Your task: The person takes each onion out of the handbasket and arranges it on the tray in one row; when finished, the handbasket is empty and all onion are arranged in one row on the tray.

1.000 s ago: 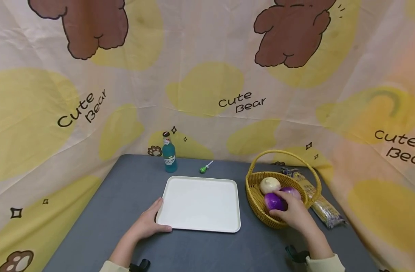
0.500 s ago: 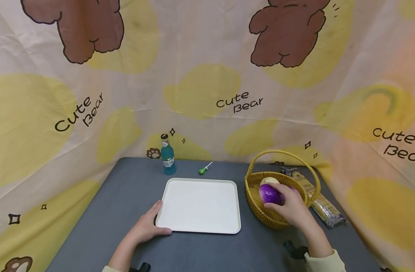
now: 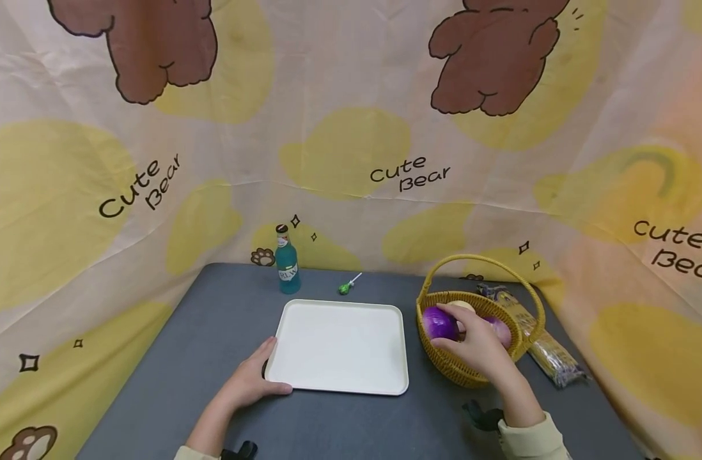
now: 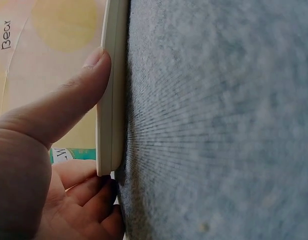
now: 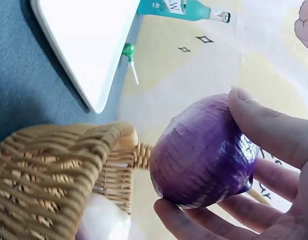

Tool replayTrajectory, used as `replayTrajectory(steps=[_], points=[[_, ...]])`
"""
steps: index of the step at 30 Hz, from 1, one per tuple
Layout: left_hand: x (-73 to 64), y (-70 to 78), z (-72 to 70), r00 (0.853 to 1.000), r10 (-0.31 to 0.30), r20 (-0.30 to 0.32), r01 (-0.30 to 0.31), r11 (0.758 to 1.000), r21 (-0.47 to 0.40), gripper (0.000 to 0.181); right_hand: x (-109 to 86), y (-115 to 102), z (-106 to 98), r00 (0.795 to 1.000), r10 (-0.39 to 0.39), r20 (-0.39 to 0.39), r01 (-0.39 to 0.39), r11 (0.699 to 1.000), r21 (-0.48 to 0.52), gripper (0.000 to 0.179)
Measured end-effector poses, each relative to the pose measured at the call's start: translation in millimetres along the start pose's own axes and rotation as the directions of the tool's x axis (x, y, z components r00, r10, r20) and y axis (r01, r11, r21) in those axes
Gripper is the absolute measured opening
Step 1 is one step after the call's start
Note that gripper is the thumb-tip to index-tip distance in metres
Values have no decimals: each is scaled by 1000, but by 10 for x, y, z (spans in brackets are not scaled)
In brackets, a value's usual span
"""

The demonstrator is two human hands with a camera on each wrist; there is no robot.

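In the head view my right hand (image 3: 472, 342) holds a purple onion (image 3: 440, 323) over the left part of a yellow wicker basket (image 3: 443, 367). The right wrist view shows the thumb on one side of the onion (image 5: 201, 155) and the fingers on the other, above the basket's rim. A pale onion (image 3: 461, 306) and a second purple onion (image 3: 500, 332) lie inside the basket, partly hidden by the hand. My left hand (image 3: 250, 378) grips the near left corner of a white rectangular tray (image 3: 339, 345), thumb against the rim (image 4: 106, 110) and fingers along its left side.
Behind the tray stand a blue-green bottle (image 3: 287, 262) and a green lollipop (image 3: 345, 287) lying on the grey table (image 3: 328, 428). A long clear packet (image 3: 549, 351) lies to the right of the basket, whose handle (image 3: 483, 257) arches above it. A bear-print cloth (image 3: 328, 128) hangs behind.
My right hand has lifted the purple onion from among the others and moved it left within the basket's outline. The left hand stays at the tray's corner.
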State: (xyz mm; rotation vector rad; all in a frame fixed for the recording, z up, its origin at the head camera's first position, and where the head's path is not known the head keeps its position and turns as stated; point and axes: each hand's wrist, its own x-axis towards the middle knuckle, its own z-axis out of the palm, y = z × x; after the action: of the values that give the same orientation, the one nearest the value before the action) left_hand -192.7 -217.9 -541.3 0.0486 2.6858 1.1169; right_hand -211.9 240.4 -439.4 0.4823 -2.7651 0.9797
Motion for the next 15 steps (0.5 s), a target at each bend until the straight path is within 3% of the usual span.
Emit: replayTrajectory(steps=[9, 15], points=[[9, -11, 9, 1000, -1, -3, 1, 1000, -10, 123, 69, -38, 109, 1000, -20, -4, 21, 999, 26, 67], [5, -1, 5, 1000, -8, -3, 8, 1000, -13, 124, 134, -76, 207, 999, -22, 40, 19, 998, 65, 67]])
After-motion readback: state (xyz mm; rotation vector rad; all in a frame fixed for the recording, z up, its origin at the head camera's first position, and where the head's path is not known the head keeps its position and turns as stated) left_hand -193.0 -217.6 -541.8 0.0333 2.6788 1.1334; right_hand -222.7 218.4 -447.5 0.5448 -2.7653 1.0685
